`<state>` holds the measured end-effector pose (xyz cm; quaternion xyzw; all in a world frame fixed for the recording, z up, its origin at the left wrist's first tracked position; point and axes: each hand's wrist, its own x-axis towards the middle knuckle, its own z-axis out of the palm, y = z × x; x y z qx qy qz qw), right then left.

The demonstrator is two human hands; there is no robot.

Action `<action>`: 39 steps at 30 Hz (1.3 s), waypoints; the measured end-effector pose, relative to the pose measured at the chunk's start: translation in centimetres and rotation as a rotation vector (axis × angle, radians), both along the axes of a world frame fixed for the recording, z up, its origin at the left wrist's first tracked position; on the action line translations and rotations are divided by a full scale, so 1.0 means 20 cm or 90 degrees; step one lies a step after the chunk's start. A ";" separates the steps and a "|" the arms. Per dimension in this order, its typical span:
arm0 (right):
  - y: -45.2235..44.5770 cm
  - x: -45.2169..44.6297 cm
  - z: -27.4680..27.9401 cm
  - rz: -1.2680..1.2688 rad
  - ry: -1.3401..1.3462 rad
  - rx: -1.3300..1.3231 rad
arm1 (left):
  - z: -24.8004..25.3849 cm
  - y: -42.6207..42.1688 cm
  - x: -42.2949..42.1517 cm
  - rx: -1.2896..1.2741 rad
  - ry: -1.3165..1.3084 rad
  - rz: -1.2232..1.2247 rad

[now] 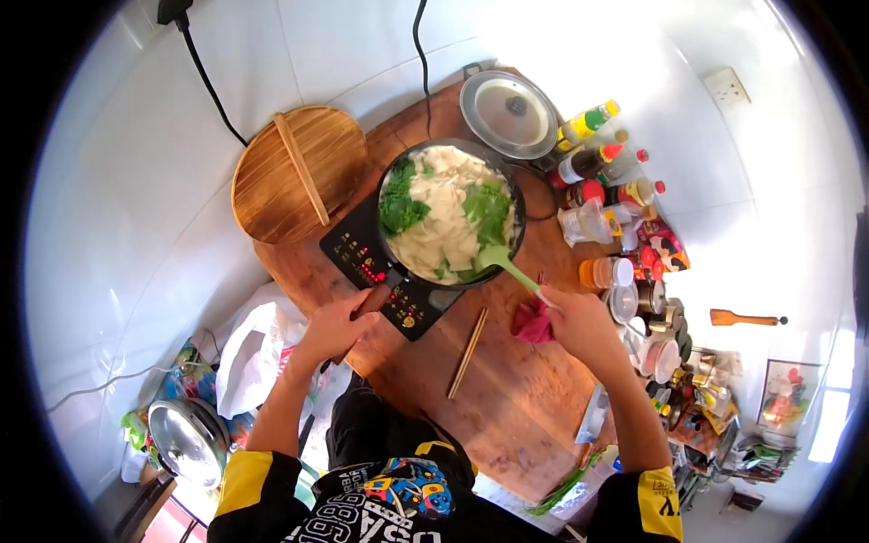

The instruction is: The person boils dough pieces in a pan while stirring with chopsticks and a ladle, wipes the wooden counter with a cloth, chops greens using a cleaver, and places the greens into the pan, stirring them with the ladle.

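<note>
A dark frying pan [519, 172] stands on a black induction cooker [415, 312] whose red lights are lit. Pale, flat pieces [444, 213] that look like noodles or dough fill it, with green leafy vegetables [401, 206] at the left and right sides. My left hand [339, 324] is closed around the pan's brown handle [385, 291]. In my right hand [579, 326] is a light green spatula [503, 261], its head dipped into the food at the pan's lower right edge. Below the pan, a pair of chopsticks [468, 353] lies on the wooden table [529, 389].
A round wooden lid [262, 185] leans at the back left. Behind the pan sits a glass-lidded pot [509, 113]. Sauce bottles [588, 163] and jars [606, 272] line the right side. Near my right hand lies a dark pink cloth [532, 322]; a cleaver-like blade [593, 414] rests nearer me.
</note>
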<state>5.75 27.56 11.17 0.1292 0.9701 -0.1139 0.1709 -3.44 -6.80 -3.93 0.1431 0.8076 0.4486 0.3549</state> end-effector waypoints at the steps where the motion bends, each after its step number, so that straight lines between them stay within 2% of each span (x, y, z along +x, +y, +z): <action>1: 0.03 -0.01 -0.10 0.026 0.007 -0.032 | 0.00 0.00 -0.01 0.011 0.009 -0.004; 3: 0.06 -0.06 -0.29 0.053 0.007 -0.066 | 0.01 0.00 -0.01 0.020 0.012 -0.006; 5: 0.05 -0.18 -0.44 0.095 0.140 -0.150 | 0.04 0.01 -0.02 0.030 0.003 -0.006; 9: -0.08 -0.44 -0.48 0.085 0.124 -0.135 | -0.01 -0.01 -0.02 0.009 0.011 -0.011; 12: -0.08 -0.60 -0.55 0.160 0.190 -0.084 | 0.03 0.00 -0.03 0.009 -0.010 -0.010; 14: -0.07 -0.68 -0.57 0.109 0.159 -0.105 | 0.03 0.00 -0.03 -0.001 0.010 -0.013; 15: -0.08 -0.71 -0.52 0.071 0.093 -0.074 | 0.04 0.00 -0.03 -0.012 0.028 -0.018; 21: 0.18 -0.60 -0.51 0.117 0.128 0.023 | 0.01 0.01 0.01 -0.062 0.086 -0.015; 26: 0.09 -0.32 -0.47 0.096 0.076 0.061 | -0.01 0.01 0.02 -0.064 0.063 -0.002; 32: -0.20 -0.12 -0.37 0.025 0.021 -0.029 | 0.06 0.03 0.01 -0.063 0.033 -0.012; 35: -0.28 -0.09 -0.33 0.061 0.008 -0.077 | 0.03 0.03 0.01 -0.056 0.019 -0.004; 39: -0.22 -0.11 -0.11 0.072 0.058 -0.123 | 0.03 0.03 0.01 -0.026 -0.005 -0.001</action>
